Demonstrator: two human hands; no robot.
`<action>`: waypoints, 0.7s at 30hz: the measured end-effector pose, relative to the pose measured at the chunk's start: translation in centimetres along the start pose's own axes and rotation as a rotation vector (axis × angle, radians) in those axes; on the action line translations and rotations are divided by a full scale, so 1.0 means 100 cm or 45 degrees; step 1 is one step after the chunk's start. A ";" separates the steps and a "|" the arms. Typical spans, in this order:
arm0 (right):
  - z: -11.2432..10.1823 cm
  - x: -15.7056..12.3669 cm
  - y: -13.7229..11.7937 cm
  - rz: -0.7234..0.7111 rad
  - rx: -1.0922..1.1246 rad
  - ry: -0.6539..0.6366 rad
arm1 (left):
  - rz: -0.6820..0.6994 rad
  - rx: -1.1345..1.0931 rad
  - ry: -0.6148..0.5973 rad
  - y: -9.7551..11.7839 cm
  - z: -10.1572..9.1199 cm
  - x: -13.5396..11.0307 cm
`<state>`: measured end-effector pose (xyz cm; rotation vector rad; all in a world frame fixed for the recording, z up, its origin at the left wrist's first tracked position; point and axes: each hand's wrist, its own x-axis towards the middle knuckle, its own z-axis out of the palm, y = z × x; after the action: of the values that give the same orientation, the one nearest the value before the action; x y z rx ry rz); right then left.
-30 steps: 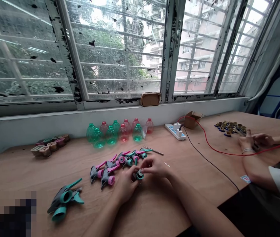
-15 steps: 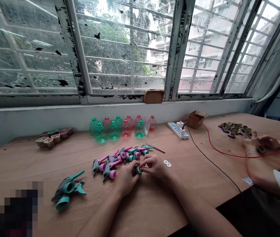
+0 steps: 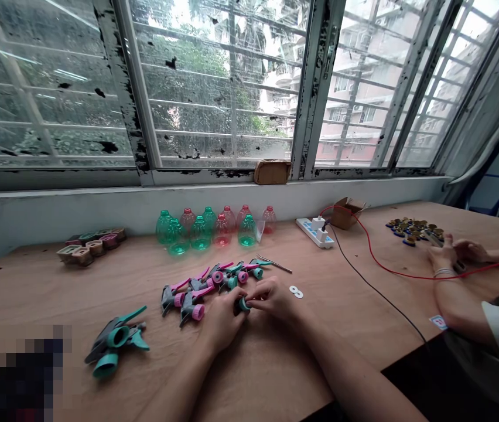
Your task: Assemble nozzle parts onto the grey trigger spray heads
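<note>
Close to the middle of the table, my left hand (image 3: 226, 315) is closed around a spray trigger head, mostly hidden by the fingers; its teal collar (image 3: 243, 304) shows. The fingers of my right hand (image 3: 271, 299) are pinched together at that collar, and what lies between them is too small to make out. Just beyond my hands lies a pile of pink, teal and grey spray trigger heads (image 3: 197, 293). Two white washers (image 3: 296, 292) rest to the right of my right hand. On the left are more teal and grey trigger heads (image 3: 118, 340).
Clear green and red bottles (image 3: 200, 234) stand by the wall, with metal tweezers (image 3: 276, 264) in front. A power strip (image 3: 315, 233) and its cables run to the right. A co-worker's hands (image 3: 451, 255) work near a pile of small gold-and-blue parts (image 3: 412, 228). Blocks (image 3: 81, 256) lie at left.
The whole view has shifted slightly, so things appear a little further left. Both hands keep their pose at the teal collar.
</note>
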<state>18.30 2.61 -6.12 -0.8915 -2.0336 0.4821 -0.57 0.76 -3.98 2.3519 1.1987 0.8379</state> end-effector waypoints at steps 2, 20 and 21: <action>0.000 0.000 0.000 0.001 -0.003 -0.018 | 0.010 0.006 -0.003 -0.001 0.001 0.000; 0.001 0.001 -0.001 -0.055 -0.229 -0.004 | -0.014 -0.027 -0.022 0.003 -0.003 0.001; 0.001 0.001 -0.002 -0.043 -0.231 0.003 | -0.016 -0.022 -0.022 0.003 -0.003 0.001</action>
<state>18.09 2.58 -6.03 -0.9624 -2.1114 0.2811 -0.52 0.69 -3.57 2.3307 1.1936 0.8192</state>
